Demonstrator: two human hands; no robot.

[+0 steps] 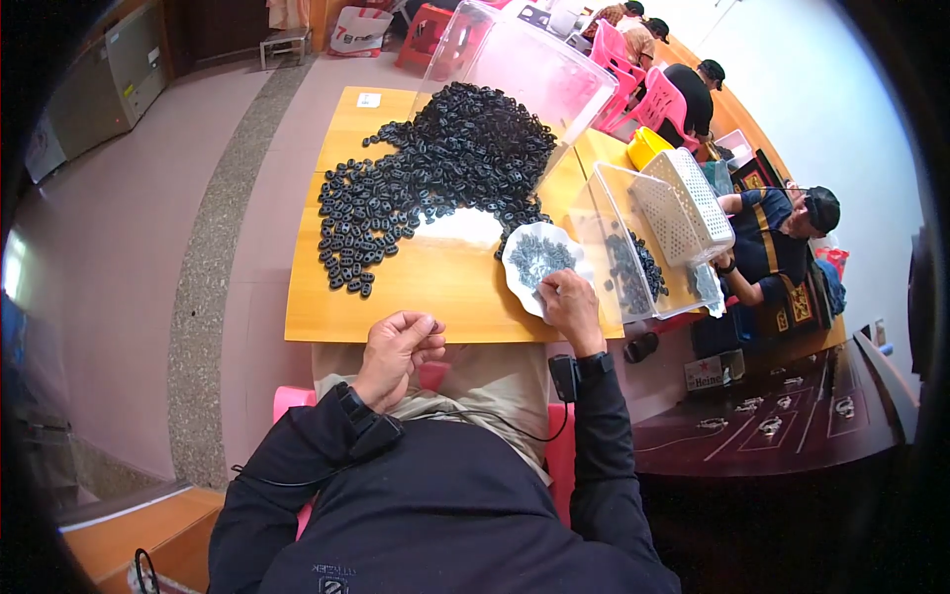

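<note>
My left hand [401, 354] is raised just off the table's front edge, thumb and forefinger pressed together. A small dark bit shows at its fingertips, too small to name. My right hand [574, 309] reaches over the near right rim of a white scalloped dish [515, 284], its fingers pinched down at the small grey metal pieces [541, 255] inside. What those fingers hold, if anything, is hidden. Beyond both hands, a large heap of small black oval pieces with holes [475, 148] covers the far part of the yellow wooden table [445, 307], spreading thinner toward the left.
A clear plastic bin [584, 89] lies tipped behind the heap. At the right stand a clear box [606, 203] with more black pieces and a white perforated basket [683, 203]. A yellow tub [648, 147] is behind them. A person in a dark cap [782, 238] works close by on the right.
</note>
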